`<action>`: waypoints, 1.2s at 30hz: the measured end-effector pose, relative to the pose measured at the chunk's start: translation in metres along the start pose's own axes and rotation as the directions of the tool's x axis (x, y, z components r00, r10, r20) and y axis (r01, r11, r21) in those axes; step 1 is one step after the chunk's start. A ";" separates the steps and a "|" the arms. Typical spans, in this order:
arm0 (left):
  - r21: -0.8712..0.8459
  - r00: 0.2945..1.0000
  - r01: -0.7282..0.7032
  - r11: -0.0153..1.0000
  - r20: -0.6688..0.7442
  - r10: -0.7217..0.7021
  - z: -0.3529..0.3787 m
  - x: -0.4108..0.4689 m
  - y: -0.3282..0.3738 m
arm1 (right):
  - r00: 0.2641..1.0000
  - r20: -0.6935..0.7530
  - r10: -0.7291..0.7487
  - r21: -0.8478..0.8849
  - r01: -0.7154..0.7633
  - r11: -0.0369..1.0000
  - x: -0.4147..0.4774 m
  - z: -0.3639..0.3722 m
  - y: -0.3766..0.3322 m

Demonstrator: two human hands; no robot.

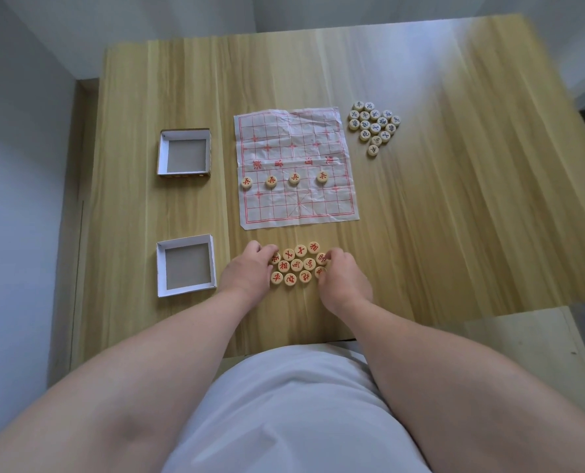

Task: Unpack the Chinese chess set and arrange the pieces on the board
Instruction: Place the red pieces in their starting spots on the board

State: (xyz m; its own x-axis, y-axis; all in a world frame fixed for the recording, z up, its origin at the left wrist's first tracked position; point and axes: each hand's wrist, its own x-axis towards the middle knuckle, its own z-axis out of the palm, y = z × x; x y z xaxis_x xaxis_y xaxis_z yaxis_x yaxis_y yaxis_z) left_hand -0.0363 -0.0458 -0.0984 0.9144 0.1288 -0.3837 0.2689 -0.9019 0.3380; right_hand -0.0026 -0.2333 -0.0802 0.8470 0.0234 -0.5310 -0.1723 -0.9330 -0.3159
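Note:
A creased paper board [296, 213] with red grid lines lies flat on the table. Four red-lettered soldier pieces [294, 178] stand on it in a row just below the river line. Several loose red pieces [297, 265] are bunched on the wood below the board. My left hand [246, 271] is at the left edge of that bunch, its curled fingertips pinching the red piece there. My right hand [342, 278] is at the right edge, its curled fingers closed on a red piece there. Several dark-lettered pieces [373, 126] sit grouped to the right of the board's far corner.
Two open white cardboard box halves stand left of the board, one far [163, 153] and one near [161, 268]. The wooden table [454, 216] ends in a near edge just under my forearms, and walls close in on the left and behind.

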 end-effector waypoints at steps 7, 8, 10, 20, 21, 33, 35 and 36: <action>0.057 0.997 0.076 0.996 -0.039 -0.073 -0.006 0.006 0.001 | 1.000 0.007 -0.020 -0.018 0.020 1.000 0.003 -0.006 0.003; 0.062 0.994 0.097 0.993 -0.047 -0.094 -0.006 0.006 0.002 | 1.000 0.014 -0.026 -0.026 0.026 0.999 0.004 -0.007 0.004; 0.067 0.991 0.124 0.990 -0.059 -0.120 -0.006 0.006 0.003 | 0.999 0.026 -0.034 -0.036 0.035 0.999 0.007 -0.008 0.003; -0.005 0.994 0.098 0.995 -0.041 -0.098 0.000 0.005 0.001 | 0.980 0.047 -0.191 -0.093 0.195 0.976 0.014 -0.005 -0.013; -0.018 0.993 0.108 0.994 -0.041 -0.109 0.000 0.005 0.001 | 0.982 0.043 -0.186 -0.084 0.189 0.978 0.015 -0.005 -0.015; -0.102 0.982 0.169 0.980 -0.063 -0.176 0.004 0.001 -0.005 | 0.978 -0.054 0.203 0.236 -0.185 0.954 0.031 -0.008 -0.008; -0.098 0.983 0.169 0.981 -0.061 -0.176 0.005 0.002 -0.004 | 0.974 -0.049 0.223 0.246 -0.205 0.947 0.031 -0.008 -0.006; -0.097 0.982 0.170 0.981 -0.062 -0.176 0.005 0.002 -0.003 | 0.972 -0.043 0.229 0.253 -0.211 0.944 0.030 -0.008 -0.005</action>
State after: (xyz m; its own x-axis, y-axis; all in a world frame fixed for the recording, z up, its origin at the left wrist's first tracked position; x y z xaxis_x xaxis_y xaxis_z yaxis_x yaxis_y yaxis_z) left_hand -0.0371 -0.0443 -0.1041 0.8699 0.3110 -0.3829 0.4481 -0.8228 0.3496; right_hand 0.0280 -0.2308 -0.0885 0.8059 -0.2068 -0.5548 -0.4688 -0.7952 -0.3846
